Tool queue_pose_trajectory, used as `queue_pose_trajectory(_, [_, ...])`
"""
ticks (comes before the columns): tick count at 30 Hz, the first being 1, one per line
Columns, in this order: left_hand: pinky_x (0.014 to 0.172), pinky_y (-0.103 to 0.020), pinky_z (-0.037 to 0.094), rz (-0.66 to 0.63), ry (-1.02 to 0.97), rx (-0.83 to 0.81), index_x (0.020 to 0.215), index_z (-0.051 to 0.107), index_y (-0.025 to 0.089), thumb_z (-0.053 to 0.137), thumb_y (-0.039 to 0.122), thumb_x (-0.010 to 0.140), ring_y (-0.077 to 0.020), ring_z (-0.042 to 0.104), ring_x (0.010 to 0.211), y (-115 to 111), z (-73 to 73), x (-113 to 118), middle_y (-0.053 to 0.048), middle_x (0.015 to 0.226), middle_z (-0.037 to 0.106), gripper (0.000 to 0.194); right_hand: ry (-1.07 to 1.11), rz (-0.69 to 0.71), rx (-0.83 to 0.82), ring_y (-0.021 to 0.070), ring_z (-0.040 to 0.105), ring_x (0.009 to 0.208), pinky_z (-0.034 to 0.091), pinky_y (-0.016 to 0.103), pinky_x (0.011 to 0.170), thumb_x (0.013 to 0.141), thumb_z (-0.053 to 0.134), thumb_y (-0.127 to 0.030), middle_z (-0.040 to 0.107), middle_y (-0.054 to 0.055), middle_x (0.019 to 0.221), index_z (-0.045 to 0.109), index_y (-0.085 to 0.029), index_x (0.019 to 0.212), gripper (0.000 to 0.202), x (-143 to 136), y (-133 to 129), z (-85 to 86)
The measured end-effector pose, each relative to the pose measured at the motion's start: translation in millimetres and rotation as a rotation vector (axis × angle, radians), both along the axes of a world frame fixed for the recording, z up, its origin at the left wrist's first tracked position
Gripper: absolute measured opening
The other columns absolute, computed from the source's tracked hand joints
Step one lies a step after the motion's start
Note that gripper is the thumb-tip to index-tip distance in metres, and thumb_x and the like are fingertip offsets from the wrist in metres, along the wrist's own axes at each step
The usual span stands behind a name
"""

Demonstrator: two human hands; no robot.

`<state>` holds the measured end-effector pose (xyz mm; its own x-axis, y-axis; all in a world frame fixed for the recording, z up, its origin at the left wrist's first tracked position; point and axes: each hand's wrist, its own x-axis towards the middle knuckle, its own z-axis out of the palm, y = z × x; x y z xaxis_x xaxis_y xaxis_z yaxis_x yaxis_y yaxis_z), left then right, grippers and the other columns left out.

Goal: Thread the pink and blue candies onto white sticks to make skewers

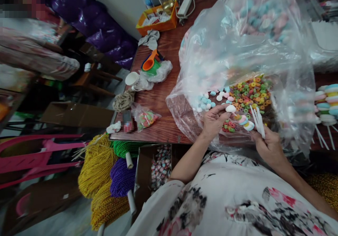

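Between finger and thumb of my left hand [216, 121] is a white candy piece [230, 109], at the left end of a skewer of candy [243, 121] with pastel pieces and rings. My right hand [268, 142] is closed around several white sticks [257, 121] that point up, and its fingers are at the skewer's right end. Just beyond my hands, colourful ring candies [250, 91] and pink, blue and white round candies [206, 100] lie in the mouth of a large clear plastic bag [224, 53].
Finished candy skewers [327, 104] lie at the right. On the wooden table [169, 113] are a small candy bag [146, 119], a white cup [132, 78], an orange scoop [150, 63] and a yellow basket [158, 25]. Rope bundles [97, 165] and an open box [142, 172] stand below. Another person sits upper left.
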<state>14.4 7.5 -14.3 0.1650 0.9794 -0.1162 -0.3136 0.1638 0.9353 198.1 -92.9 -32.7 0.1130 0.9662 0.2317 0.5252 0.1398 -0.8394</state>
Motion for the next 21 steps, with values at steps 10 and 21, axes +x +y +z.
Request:
queue_pose_trajectory(10, [0.081, -0.026, 0.063, 0.076, 0.192, 0.416, 0.102, 0.080, 0.021, 0.088, 0.031, 0.074, -0.0145, 0.074, 0.089, -2.9, -6.1, -1.1, -0.005, 0.101, 0.076, 0.031, 0.033, 0.002, -0.041, 0.0123, 0.049, 0.053, 0.037, 0.026, 0.055, 0.095, 0.053, -0.021, 0.052, -0.004, 0.061, 0.053, -0.022, 0.078, 0.017, -6.6, -1.1, 3.3])
queue_pose_trajectory(21, [0.075, -0.025, 0.062, 0.102, -0.007, 0.134, 0.092, 0.078, 0.019, 0.095, 0.040, 0.063, -0.0133, 0.073, 0.079, -3.9, -0.7, 6.1, -0.001, 0.089, 0.078, 0.039, 0.104, 0.023, -0.018, 0.0109, 0.049, 0.056, 0.038, 0.025, 0.058, 0.096, 0.053, -0.018, 0.052, -0.005, 0.064, 0.054, -0.022, 0.077, 0.019, -15.8, -3.6, 4.6])
